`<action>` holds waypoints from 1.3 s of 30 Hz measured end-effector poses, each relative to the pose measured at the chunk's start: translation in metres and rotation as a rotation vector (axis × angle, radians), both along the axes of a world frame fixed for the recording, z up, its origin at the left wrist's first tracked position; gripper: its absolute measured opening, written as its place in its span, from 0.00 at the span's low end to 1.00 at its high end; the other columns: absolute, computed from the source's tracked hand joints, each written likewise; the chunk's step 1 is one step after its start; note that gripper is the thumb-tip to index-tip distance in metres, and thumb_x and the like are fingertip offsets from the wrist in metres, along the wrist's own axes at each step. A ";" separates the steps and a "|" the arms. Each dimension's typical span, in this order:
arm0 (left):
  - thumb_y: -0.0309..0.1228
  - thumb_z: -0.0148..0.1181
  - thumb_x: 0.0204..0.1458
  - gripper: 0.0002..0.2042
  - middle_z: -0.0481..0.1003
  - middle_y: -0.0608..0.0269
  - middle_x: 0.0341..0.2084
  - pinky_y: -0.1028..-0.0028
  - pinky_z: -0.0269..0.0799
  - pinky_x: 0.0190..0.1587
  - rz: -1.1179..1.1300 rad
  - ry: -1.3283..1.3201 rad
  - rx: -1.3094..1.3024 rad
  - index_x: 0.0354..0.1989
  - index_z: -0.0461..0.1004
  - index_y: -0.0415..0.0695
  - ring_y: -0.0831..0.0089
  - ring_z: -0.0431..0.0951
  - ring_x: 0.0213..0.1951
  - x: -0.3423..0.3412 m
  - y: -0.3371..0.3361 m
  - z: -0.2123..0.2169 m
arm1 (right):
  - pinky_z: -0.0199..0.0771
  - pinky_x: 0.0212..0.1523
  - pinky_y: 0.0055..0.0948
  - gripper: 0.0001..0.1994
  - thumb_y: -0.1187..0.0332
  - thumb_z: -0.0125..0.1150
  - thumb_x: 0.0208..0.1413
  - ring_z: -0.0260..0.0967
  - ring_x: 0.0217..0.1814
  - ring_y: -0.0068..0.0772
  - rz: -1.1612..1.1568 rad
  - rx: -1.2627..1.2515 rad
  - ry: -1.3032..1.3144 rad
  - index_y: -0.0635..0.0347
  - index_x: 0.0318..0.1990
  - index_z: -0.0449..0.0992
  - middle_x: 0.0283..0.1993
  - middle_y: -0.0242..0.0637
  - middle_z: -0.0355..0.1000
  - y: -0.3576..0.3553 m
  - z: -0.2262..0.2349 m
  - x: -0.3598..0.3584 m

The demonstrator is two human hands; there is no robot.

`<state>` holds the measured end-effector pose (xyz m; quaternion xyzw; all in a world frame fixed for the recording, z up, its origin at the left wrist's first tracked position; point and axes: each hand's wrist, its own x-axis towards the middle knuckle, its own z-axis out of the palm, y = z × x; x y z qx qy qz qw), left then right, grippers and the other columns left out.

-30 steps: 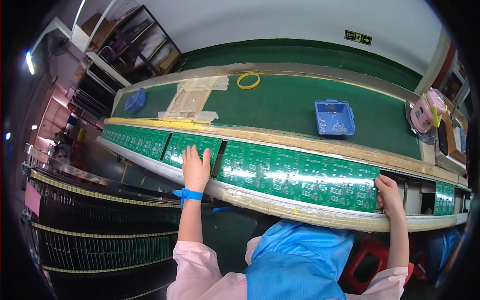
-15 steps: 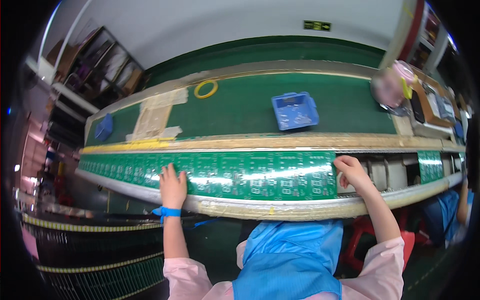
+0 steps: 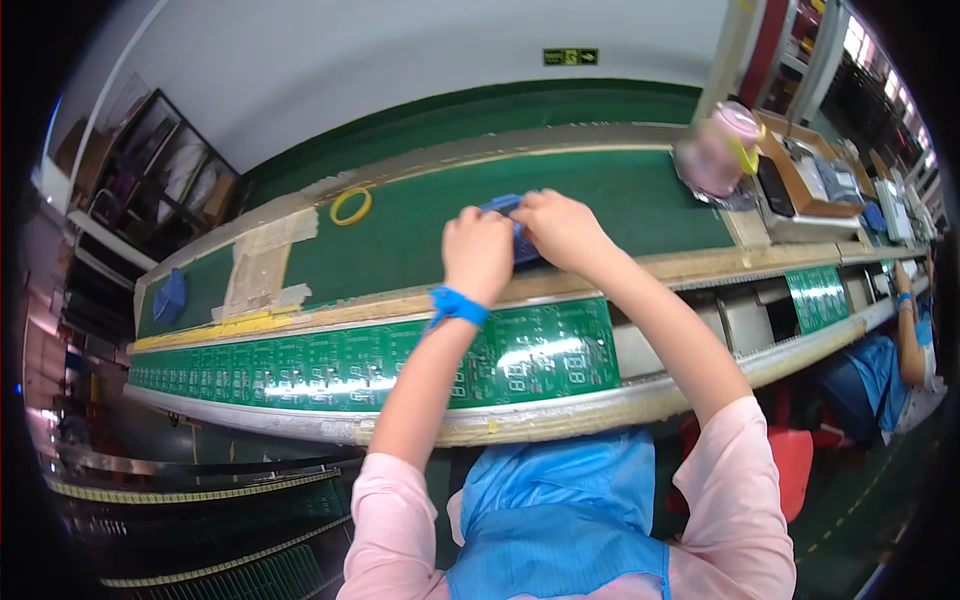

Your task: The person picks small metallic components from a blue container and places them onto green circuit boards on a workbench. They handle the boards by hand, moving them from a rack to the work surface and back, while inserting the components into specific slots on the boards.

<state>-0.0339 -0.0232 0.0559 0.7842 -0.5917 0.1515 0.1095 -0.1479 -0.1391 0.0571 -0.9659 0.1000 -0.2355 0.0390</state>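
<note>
Both of my hands are over a small blue plastic bin (image 3: pixel 524 244) on the green bench top, covering most of it. My left hand (image 3: pixel 478 258), with a blue wristband (image 3: pixel 460 305), is at the bin's left side, its fingers curled down and closed. At the right, my right hand (image 3: pixel 568 234) has its fingers bent and pressed together over the bin's rim. What either hand holds is hidden. Nearer to me, a row of green printed circuit boards (image 3: pixel 330 365) lies edge to edge along the rail track, partly behind my left forearm.
A yellow tape roll (image 3: pixel 350 206) and another blue bin (image 3: pixel 170 297) are on the bench at left. A pink-lidded jug (image 3: pixel 737 125) and a cardboard box (image 3: pixel 810 180) stand at right. Another board (image 3: pixel 818 298) lies farther along the track, near a co-worker's arm (image 3: pixel 907 320).
Both hands have left the row of boards and reached forward to the blue bin. The view has shifted, so the bench sits farther left.
</note>
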 end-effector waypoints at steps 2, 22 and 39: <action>0.31 0.54 0.49 0.09 0.80 0.61 0.34 0.59 0.75 0.41 0.054 -0.018 0.016 0.33 0.82 0.49 0.60 0.75 0.45 0.000 -0.012 -0.015 | 0.78 0.41 0.39 0.05 0.72 0.56 0.47 0.72 0.44 0.43 -0.027 -0.087 -0.015 0.56 0.29 0.78 0.37 0.39 0.74 0.000 -0.016 0.006; 0.29 0.60 0.44 0.04 0.79 0.66 0.24 0.63 0.62 0.37 0.117 0.039 0.017 0.23 0.82 0.48 0.63 0.68 0.49 -0.011 -0.009 -0.026 | 0.79 0.39 0.37 0.04 0.77 0.60 0.41 0.76 0.38 0.41 -0.212 -0.187 0.351 0.60 0.24 0.80 0.29 0.43 0.77 0.019 -0.004 0.011; 0.35 0.60 0.40 0.09 0.80 0.59 0.25 0.59 0.74 0.37 0.012 0.058 -0.163 0.20 0.81 0.44 0.61 0.74 0.41 0.004 -0.007 -0.021 | 0.79 0.32 0.35 0.06 0.68 0.58 0.46 0.80 0.32 0.37 -0.242 -0.163 0.278 0.52 0.24 0.82 0.27 0.38 0.79 0.021 -0.004 0.018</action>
